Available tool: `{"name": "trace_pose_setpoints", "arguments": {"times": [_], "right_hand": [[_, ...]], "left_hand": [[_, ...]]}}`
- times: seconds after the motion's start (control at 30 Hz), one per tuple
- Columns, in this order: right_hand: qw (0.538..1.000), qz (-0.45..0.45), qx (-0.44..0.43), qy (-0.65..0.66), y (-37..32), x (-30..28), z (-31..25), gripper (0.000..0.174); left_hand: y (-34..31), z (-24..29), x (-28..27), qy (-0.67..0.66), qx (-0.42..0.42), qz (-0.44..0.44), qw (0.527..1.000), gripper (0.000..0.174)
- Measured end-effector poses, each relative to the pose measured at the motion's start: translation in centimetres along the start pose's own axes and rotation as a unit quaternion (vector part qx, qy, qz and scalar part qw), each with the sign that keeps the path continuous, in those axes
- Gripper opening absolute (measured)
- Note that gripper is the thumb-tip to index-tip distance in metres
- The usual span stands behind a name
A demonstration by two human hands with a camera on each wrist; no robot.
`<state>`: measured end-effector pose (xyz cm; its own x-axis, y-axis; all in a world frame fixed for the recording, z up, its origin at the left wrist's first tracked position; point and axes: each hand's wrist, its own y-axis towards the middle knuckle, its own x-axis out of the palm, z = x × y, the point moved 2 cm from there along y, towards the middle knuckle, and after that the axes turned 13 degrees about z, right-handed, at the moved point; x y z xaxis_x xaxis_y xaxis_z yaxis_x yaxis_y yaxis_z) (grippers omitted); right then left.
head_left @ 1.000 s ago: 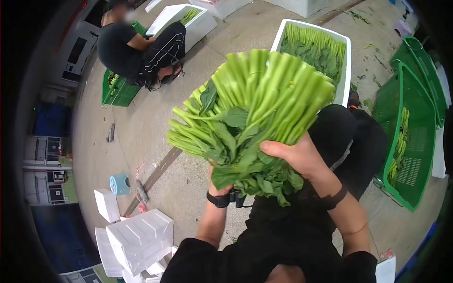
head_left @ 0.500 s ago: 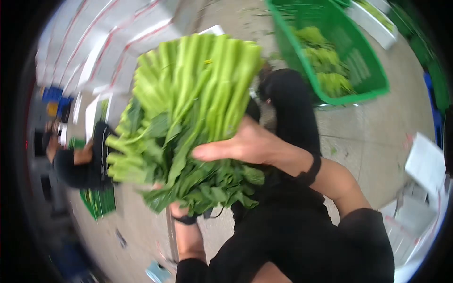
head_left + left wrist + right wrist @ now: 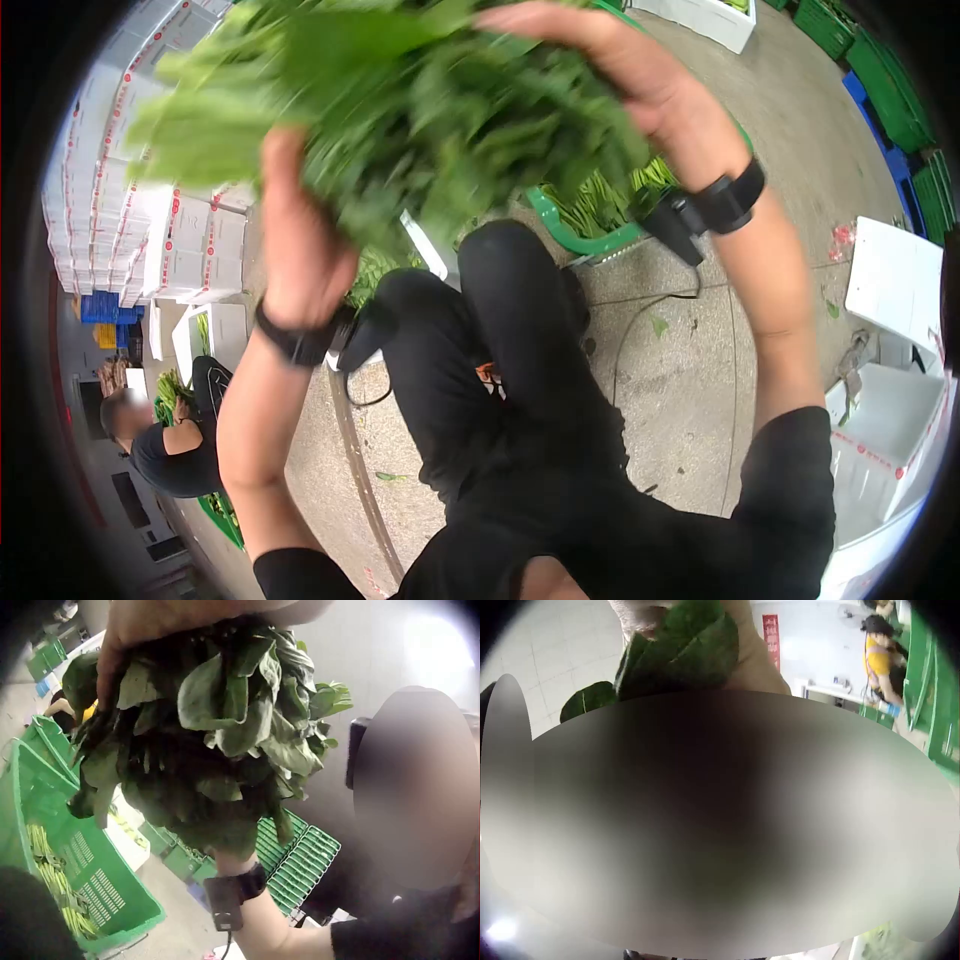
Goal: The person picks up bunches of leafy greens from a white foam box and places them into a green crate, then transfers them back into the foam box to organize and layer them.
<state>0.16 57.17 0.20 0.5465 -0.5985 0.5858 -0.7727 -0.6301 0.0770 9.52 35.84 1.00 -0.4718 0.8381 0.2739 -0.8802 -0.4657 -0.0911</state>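
Note:
Both hands hold a big bunch of choy sum [image 3: 440, 130] up in front of the chest, blurred by motion in the head view. Its pale stalks point to the far left, and the dark leaves hang towards the body. My left hand [image 3: 300, 235] grips the near left side with the thumb up against the leaves. Around the far right side curls my right hand [image 3: 650, 85], its fingertips partly behind the leaves. In the left wrist view the bunch [image 3: 225, 727] hangs below the left hand [image 3: 187, 619]. Blurring covers most of the right wrist view below a leaf [image 3: 690, 649].
Beyond the knees stands a green basket [image 3: 590, 245] with more stalks. White boxes [image 3: 110, 160] are stacked at the left, near another seated person [image 3: 170, 455] holding greens. An uncovered foam box [image 3: 900, 400] sits at the right, and green crates [image 3: 890, 90] line the far right.
The view has turned towards the right. The bunch has gone up and tipped over, from stalks upright to leaves facing me. My left hand has come from under it to its left side.

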Motion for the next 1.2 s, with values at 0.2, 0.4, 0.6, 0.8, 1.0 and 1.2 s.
{"name": "trace_pose_setpoints", "arguments": {"times": [0.2,0.4,0.6,0.8,1.0,1.2], "right_hand": [[0.992,0.083,0.083,-0.046,6.4,-16.9,-3.3,0.036],[0.918,0.332,0.106,-0.19,12.0,-34.7,1.0,0.04],[0.884,0.378,0.208,-0.177,15.9,-44.8,6.9,0.042],[0.857,0.328,0.223,-0.329,21.6,-53.5,11.2,0.055],[0.661,0.399,0.146,-0.619,27.9,-61.4,15.4,0.075],[0.527,0.475,0.027,-0.705,28.0,-60.4,15.8,0.046]], "left_hand": [[14.0,-10.5,11.8,-0.031,-0.022,-0.161,0.986,0.051],[26.2,-26.9,18.4,0.047,-0.248,-0.05,0.966,0.052],[32.2,-36.9,20.3,0.113,-0.37,-0.007,0.922,0.127],[37.8,-43.0,18.2,0.097,-0.344,0.026,0.934,0.115],[43.8,-48.0,14.5,0.388,-0.371,0.3,0.788,0.059],[45.0,-52.9,14.7,0.408,-0.353,0.409,0.736,0.047]]}}
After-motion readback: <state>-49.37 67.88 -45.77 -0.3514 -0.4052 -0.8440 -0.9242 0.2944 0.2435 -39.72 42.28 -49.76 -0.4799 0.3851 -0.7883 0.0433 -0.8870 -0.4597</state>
